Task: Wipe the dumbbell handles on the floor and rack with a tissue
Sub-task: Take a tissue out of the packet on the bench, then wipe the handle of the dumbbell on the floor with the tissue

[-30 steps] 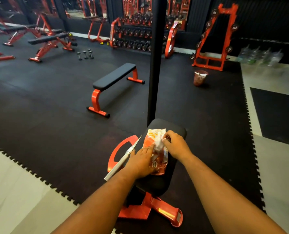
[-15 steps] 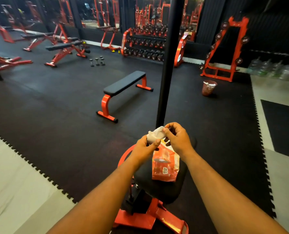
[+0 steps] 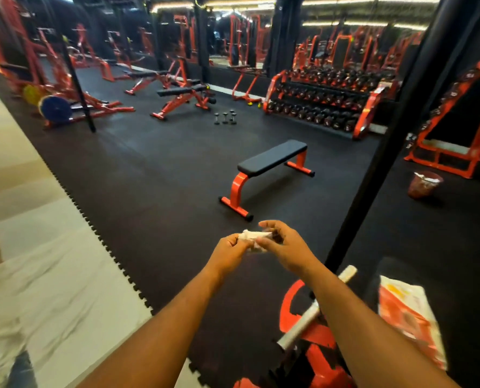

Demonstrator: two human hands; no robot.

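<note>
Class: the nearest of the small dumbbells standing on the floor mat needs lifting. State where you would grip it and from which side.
Grip the small dumbbells' narrow middle handle, coming from the side: they seem to stand on end, heads above and below.

there is just one view, from a camera worn on the person's head. it looks forward and a bit down across a gym. the wide lens bends the straight lines at the edges. closest to the camera are the two bare arms, which reach out from the bottom edge to the left hand point(image 3: 231, 247) and the right hand point(image 3: 283, 245) near the middle. a flat bench point(image 3: 272, 159) sits on the black floor mat point(image 3: 160, 175) in the middle ground. the dumbbell rack point(image 3: 321, 100) stands far off at the back, near the mirrors. no second view shares the scene.
</note>
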